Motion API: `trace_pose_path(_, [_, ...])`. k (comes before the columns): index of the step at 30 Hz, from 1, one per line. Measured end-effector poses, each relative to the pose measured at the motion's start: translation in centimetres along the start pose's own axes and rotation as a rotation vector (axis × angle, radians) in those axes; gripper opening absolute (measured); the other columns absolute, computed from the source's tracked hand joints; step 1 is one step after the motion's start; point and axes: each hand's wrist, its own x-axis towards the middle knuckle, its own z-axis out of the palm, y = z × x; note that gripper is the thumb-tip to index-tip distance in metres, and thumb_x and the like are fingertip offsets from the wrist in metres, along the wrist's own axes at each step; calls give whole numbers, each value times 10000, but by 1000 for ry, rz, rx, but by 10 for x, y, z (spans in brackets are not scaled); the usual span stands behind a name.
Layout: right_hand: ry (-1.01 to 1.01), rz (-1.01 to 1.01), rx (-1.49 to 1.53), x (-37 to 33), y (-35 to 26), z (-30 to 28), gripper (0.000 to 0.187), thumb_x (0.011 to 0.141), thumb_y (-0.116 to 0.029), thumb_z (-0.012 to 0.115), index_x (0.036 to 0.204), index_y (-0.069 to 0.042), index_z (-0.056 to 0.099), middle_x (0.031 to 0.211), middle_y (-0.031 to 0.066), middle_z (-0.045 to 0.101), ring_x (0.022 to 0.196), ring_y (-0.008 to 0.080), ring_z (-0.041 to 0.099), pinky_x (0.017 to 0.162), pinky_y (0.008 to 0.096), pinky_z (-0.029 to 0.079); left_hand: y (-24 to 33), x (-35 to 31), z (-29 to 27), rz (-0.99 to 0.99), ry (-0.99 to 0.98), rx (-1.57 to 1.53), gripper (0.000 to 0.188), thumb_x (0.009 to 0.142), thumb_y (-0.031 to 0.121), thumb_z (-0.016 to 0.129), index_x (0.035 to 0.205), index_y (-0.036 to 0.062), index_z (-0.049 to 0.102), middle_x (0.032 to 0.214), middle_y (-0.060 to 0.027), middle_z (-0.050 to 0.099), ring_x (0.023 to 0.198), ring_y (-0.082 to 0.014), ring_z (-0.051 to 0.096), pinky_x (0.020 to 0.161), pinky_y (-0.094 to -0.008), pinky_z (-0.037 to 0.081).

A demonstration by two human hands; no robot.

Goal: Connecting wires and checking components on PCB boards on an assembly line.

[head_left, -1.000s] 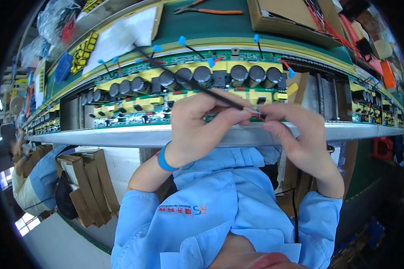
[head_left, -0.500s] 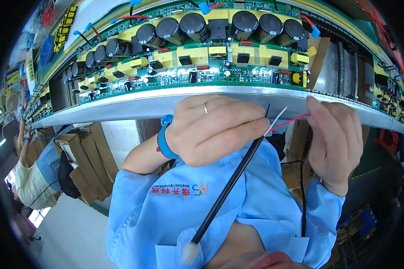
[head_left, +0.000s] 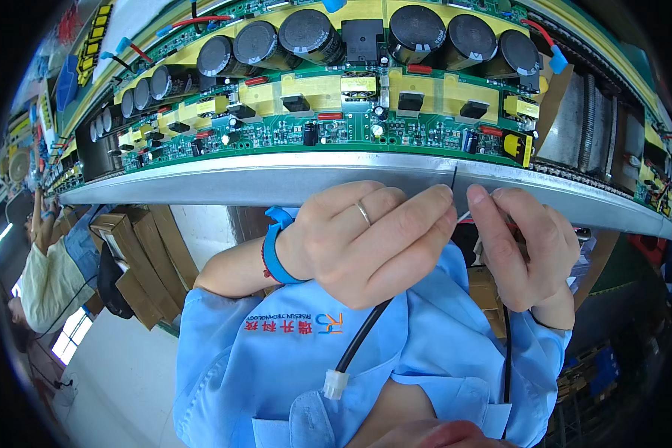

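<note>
My left hand is closed round a black sheathed cable near its stripped end. A white plug connector hangs at the cable's other end, in front of my blue shirt. From between the left fingertips a thin black wire points up, while a white wire runs across to my right hand. That hand is bent in a pinch at the thin wires. Its fingertips partly hide them, and a bit of red shows between thumb and fingers.
Beyond my hands runs a metal rail. Behind it lie green circuit boards with large black capacitors and blue-capped leads. Cardboard pieces stand below left. Another person is at the far left.
My left hand has turned and slid over more of the cable, and the white connector has swung up. My right hand has moved left, its fingertips now close to the left ones.
</note>
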Motion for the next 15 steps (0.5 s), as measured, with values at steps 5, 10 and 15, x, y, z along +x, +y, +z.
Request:
trace_pose_path(5, [-8,37,-40,-4,4,6,219,741,-58,737,960,-48,734,886,65,645,506,81,473,424,196,328,-5,5,8,-29,-50,73,226,675,43,723,871,-61,680,905,-201,698,571,-142,589,456,-211,443])
trace_pose_path(10, [-39,60,-16,-6,9,7,223,738,-59,745,959,-43,734,908,80,659,511,82,485,429,197,333,-6,9,20,-44,-10,91,214,661,53,720,840,-57,682,852,-191,697,545,-137,580,435,-210,433])
trace_pose_path(15, [-41,44,-25,-9,11,9,237,751,-58,715,987,-36,719,927,99,667,527,87,517,433,197,343,-6,9,23,-54,9,103,205,655,58,716,821,-57,681,825,-184,694,524,-133,570,419,-207,419])
